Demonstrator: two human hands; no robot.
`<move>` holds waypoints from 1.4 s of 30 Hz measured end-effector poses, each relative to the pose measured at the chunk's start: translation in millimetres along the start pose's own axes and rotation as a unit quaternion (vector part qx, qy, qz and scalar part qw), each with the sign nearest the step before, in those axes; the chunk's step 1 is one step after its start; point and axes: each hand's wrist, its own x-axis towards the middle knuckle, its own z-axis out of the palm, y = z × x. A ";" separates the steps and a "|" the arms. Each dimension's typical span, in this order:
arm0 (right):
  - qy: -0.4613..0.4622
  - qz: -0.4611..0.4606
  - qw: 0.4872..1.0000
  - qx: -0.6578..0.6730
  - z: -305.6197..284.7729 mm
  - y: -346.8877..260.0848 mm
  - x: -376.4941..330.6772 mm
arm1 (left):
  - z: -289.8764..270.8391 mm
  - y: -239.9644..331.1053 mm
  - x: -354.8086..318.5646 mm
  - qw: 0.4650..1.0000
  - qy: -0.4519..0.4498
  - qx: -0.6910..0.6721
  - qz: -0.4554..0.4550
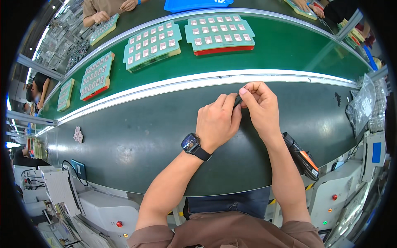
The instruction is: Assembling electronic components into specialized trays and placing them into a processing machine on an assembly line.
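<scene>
My left hand (217, 120) is closed round a small dark piece (237, 100), which shows only as a narrow strip between the fingers. Close against it, my right hand (261, 108) has its thumb and fingers pinched together at the far end of that piece. Whatever those right fingertips grip is too small and covered to make out. Both hands are above the dark worktop (165, 120), near the middle of its far side. Beside my right forearm lies a black and orange handheld power tool (304, 159).
Beyond a pale rail, a green conveyor (281, 53) carries several light-green trays (152, 44) of small pinkish parts. A pinkish cluster (78, 134) lies at left, small black bits (337, 98) and a clear plastic bag (360, 105) at right. A co-worker's hands (100, 17) touch another tray.
</scene>
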 end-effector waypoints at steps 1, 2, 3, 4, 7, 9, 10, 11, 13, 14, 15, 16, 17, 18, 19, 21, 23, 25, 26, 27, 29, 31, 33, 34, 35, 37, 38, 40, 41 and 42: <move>-0.002 0.004 1.000 0.009 -0.8 -1.1 0.2 | 0.8 0.8 0.5 1.000 0.000 0.000 0.000; -0.002 0.005 1.000 0.009 -2.5 -0.8 0.7 | 1.5 1.9 0.9 1.000 -0.005 -0.003 -0.004; -0.003 0.004 1.000 -0.005 -4.6 -0.6 1.7 | 2.0 2.9 1.8 1.000 -0.009 -0.006 -0.008; -0.004 0.004 1.000 -0.018 -6.4 -0.4 2.5 | 2.7 3.8 2.5 1.000 -0.009 -0.006 -0.008; -0.009 0.006 1.000 -0.023 -10.8 -0.4 4.4 | 5.4 6.0 4.9 1.000 -0.009 -0.005 -0.014; -0.011 0.007 1.000 -0.015 -12.9 -2.5 5.1 | 7.5 7.4 6.6 1.000 -0.003 -0.006 -0.014; -0.015 0.006 1.000 -0.007 -13.6 -3.9 5.5 | 9.4 7.4 7.6 1.000 -0.003 -0.006 -0.014; -0.014 0.007 1.000 -0.007 -14.4 -5.3 6.0 | 11.9 6.8 8.6 1.000 0.011 -0.007 -0.006; -0.043 0.010 0.999 0.013 -14.8 -4.9 7.1 | 14.8 6.1 9.2 1.000 0.025 -0.005 0.001; -0.044 0.010 0.999 0.014 -15.8 -3.7 7.3 | 15.4 6.3 9.6 1.000 0.021 -0.006 0.000; -0.058 0.012 0.998 0.008 -17.7 -3.7 7.3 | 16.1 7.6 10.8 1.000 0.017 -0.008 0.000; -0.071 0.014 0.997 0.003 -19.4 -3.9 7.3 | 17.2 8.3 11.7 1.000 0.017 -0.008 0.000; -0.071 0.014 0.997 0.003 -20.8 -4.8 7.4 | 18.4 8.8 12.4 1.000 0.018 -0.012 0.000; -0.067 0.000 0.998 -0.003 -21.8 -5.5 7.5 | 19.7 9.1 13.0 1.000 0.019 -0.014 0.000; -0.064 -0.014 0.998 -0.008 -22.7 -5.8 7.8 | 20.9 9.6 13.7 1.000 0.018 -0.014 0.000; -0.064 -0.061 0.996 -0.011 -22.5 -4.3 8.4 | 23.4 11.0 15.2 0.998 0.032 -0.059 -0.011; -0.063 -0.108 0.992 -0.014 -24.5 -5.0 9.5 | 26.1 12.0 18.5 0.996 0.054 -0.077 0.002; -0.070 -0.221 0.967 -0.108 -27.2 -6.6 11.6 | 28.0 12.0 19.4 0.993 0.076 -0.093 0.015; -0.071 -0.221 0.967 -0.107 -27.0 -5.7 11.7 | 28.3 11.7 19.2 0.996 0.060 -0.072 0.008; -0.060 -0.212 0.965 -0.142 -26.5 -5.0 11.3 | 29.1 12.1 19.4 0.998 0.045 -0.053 0.002; -0.050 -0.202 0.962 -0.177 -26.9 -4.6 11.3 | 32.9 10.7 19.5 0.999 0.025 -0.031 -0.012; -0.049 -0.186 0.965 -0.176 -28.1 -4.0 12.2 | 35.6 10.3 20.0 1.000 0.004 -0.009 -0.026; -0.053 -0.184 0.962 -0.194 -31.9 -2.0 13.0 | 37.8 10.9 20.5 1.000 -0.003 0.005 -0.030; -0.057 -0.183 0.959 -0.211 -33.6 -0.8 13.3 | 39.0 11.1 20.6 1.000 -0.003 0.005 -0.030; -0.057 -0.182 0.959 -0.211 -34.8 0.5 13.8 | 40.4 11.1 20.9 1.000 -0.001 0.008 -0.027; -0.057 -0.201 0.952 -0.222 -36.8 1.7 15.0 | 43.3 11.7 21.6 1.000 0.001 0.010 -0.024; -0.057 -0.200 0.952 -0.222 -37.6 0.7 15.0 | 44.9 11.8 21.9 1.000 0.004 0.005 -0.022; -0.035 -0.217 0.952 -0.210 -39.2 -3.1 15.1 | 46.9 13.5 22.8 1.000 0.007 -0.001 -0.021; -0.036 -0.217 0.953 -0.211 -40.5 -3.9 15.6 | 47.1 15.4 23.5 1.000 0.006 -0.007 -0.023; -0.015 -0.238 0.949 -0.204 -41.6 -4.6 16.4 | 47.1 16.9 24.3 1.000 0.004 -0.014 -0.026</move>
